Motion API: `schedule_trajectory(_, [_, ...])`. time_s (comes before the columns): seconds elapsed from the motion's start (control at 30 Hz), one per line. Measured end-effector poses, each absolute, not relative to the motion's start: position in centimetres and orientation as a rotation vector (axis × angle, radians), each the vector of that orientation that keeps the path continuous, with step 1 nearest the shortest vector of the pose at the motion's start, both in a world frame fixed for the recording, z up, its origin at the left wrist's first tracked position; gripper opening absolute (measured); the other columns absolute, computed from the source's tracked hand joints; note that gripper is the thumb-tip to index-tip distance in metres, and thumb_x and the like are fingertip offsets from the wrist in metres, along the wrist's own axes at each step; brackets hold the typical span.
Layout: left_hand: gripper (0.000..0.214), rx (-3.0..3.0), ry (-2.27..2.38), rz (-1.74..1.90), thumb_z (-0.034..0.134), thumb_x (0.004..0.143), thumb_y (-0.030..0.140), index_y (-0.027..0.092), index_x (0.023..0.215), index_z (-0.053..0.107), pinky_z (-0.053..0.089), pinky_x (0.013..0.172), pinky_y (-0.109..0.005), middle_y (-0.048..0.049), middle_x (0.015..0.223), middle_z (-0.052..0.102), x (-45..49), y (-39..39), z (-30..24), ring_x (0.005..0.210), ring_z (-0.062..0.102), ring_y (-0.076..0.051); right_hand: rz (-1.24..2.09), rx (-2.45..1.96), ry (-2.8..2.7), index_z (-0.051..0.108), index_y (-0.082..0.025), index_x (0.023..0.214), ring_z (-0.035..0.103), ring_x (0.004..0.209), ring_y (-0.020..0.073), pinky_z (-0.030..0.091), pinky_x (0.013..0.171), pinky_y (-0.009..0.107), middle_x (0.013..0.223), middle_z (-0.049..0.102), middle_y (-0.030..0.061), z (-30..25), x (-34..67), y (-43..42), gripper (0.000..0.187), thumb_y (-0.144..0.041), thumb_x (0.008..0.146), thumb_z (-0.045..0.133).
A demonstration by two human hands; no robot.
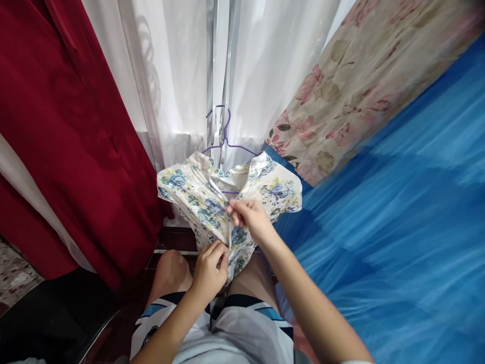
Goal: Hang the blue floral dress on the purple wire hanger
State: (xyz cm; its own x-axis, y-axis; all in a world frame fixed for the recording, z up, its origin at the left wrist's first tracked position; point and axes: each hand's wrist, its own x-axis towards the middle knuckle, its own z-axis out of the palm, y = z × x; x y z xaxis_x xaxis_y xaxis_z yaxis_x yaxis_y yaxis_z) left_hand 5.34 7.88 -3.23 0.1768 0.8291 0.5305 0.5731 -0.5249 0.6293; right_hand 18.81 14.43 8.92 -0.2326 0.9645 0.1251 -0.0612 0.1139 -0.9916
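A white short-sleeved blouse (204,199) with blue and yellow-green flowers hangs in front of me on a purple hanger (227,143). Its neckline is parted in a V at the top. My right hand (248,215) pinches the front edge of the blouse just below the V, thumb and forefinger together. Lower down, my left hand (212,263) has its fingers closed on the same front edge. Whatever small fastening may lie under the fingertips cannot be made out. The blouse's lower part is partly hidden behind my left hand.
White curtains (178,65) and grey straps (210,60) hang behind the hanger. A red curtain (102,151) is on the left, with a black seat (56,313) below it. Floral cloth (333,96) and blue tulle (397,217) fill the right side. My knees are under the blouse.
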Motion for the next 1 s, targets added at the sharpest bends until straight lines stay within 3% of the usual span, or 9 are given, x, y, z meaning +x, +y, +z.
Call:
schedule_trajectory(0.23, [0.02, 2.429, 1.397, 0.959, 0.05, 0.084, 0.005, 0.023, 0.088, 0.059, 0.041, 0.073, -0.034, -0.0056, 0.089, 0.064, 4.6, 7.3, -1.0, 0.079, 0.058, -0.023, 1.14, -0.882, -1.287, 0.065, -0.009, 0.072, 0.038, 0.037, 0.0034, 0.024, 0.04, 0.017, 0.047, 0.056, -0.0035, 17.9, 16.7, 19.9, 0.022, -0.02, 0.088, 0.054])
schedule_trajectory(0.3, [0.021, 2.386, 1.3, 0.951, 0.048, 0.089, 0.01, 0.024, 0.093, 0.063, 0.044, 0.077, -0.034, -0.0056, 0.092, 0.065, 4.4, 7.3, -1.3, 0.085, 0.06, -0.023, 1.126, -0.858, -1.239, 0.063, -0.01, 0.074, 0.038, 0.037, 0.0028, 0.024, 0.041, 0.016, 0.05, 0.055, -0.0041, 18.7, 16.4, 19.9, 0.023, -0.02, 0.09, 0.05])
schedule_trajectory(0.37, [0.025, 2.285, 1.22, 0.967, 0.046, 0.095, 0.018, 0.026, 0.11, 0.064, 0.046, 0.089, -0.034, -0.0057, 0.106, 0.065, 2.9, 7.9, -2.3, 0.099, 0.061, -0.023, 1.123, -0.835, -1.245, 0.061, -0.013, 0.078, 0.04, 0.037, 0.0045, 0.026, 0.04, 0.018, 0.052, 0.057, -0.0037, 17.5, 16.3, 19.0, 0.022, -0.028, 0.092, 0.051])
schedule_trajectory(0.47, [0.041, 2.044, 1.494, 0.994, 0.051, 0.094, 0.031, 0.03, 0.135, 0.053, 0.04, 0.106, -0.035, -0.0059, 0.136, 0.054, -3.6, 9.4, -5.0, 0.125, 0.052, -0.023, 1.152, -0.822, -1.382, 0.061, -0.018, 0.094, 0.047, 0.041, 0.01, 0.032, 0.042, 0.022, 0.057, 0.063, -0.0019, 11.1, 16.8, 16.0, 0.025, -0.043, 0.09, 0.057])
schedule_trajectory(0.53, [0.046, 1.659, 1.984, 0.945, 0.058, 0.089, 0.035, 0.029, 0.134, 0.053, 0.032, 0.113, -0.036, -0.0054, 0.14, 0.05, -10.3, 9.2, -7.7, 0.132, 0.045, -0.024, 1.316, -0.895, -1.539, 0.063, -0.019, 0.097, 0.049, 0.044, 0.0117, 0.037, 0.046, 0.024, 0.06, 0.065, 0.0006, 4.1, 17.7, 13.5, 0.031, -0.048, 0.089, 0.058])
schedule_trajectory(0.63, [0.069, 1.085, 2.416, 0.898, 0.065, 0.078, 0.03, 0.012, 0.141, 0.041, 0.022, 0.113, -0.06, -0.0233, 0.148, 0.035, -19.9, 5.8, -12.1, 0.14, 0.028, -0.042, 1.719, -1.148, -1.671, 0.066, -0.019, 0.083, 0.051, 0.043, 0.0143, 0.035, 0.043, 0.026, 0.058, 0.065, 0.0031, -7.6, 20.2, 9.6, 0.038, -0.057, 0.079, 0.061])
schedule_trajectory(0.7, [0.085, 0.712, 2.549, 0.832, 0.072, 0.068, 0.029, 0.004, 0.14, 0.035, 0.022, 0.105, -0.071, -0.0335, 0.146, 0.029, -23.6, 2.5, -15.0, 0.138, 0.023, -0.054, 1.756, -1.37, -1.682, 0.068, -0.02, 0.074, 0.052, 0.043, 0.0166, 0.038, 0.042, 0.028, 0.057, 0.065, 0.0042, -14.0, 22.3, 7.9, 0.04, -0.059, 0.071, 0.063])
schedule_trajectory(0.83, [0.093, 0.396, 2.585, 0.809, 0.079, 0.058, 0.033, 0.005, 0.136, 0.036, 0.024, 0.107, -0.065, -0.0346, 0.148, 0.028, -25.4, -2.3, -19.1, 0.139, 0.022, -0.053, 1.543, -1.563, -1.453, 0.071, -0.022, 0.08, 0.058, 0.05, 0.0215, 0.044, 0.046, 0.032, 0.064, 0.069, 0.0061, -20.1, 25.3, 7.7, 0.039, -0.057, 0.065, 0.066])
schedule_trajectory(1.0, [0.088, 0.297, 2.637, 0.872, 0.072, 0.068, 0.038, 0.007, 0.139, 0.028, 0.031, 0.108, -0.053, -0.0326, 0.152, 0.02, -26.3, -3.6, -20.5, 0.14, 0.029, -0.046, 1.538, -1.618, -1.466, 0.072, -0.023, 0.071, 0.061, 0.056, 0.0252, 0.047, 0.052, 0.036, 0.066, 0.07, 0.0084, -19.8, 24.9, 8.4, 0.037, -0.059, 0.064, 0.065])
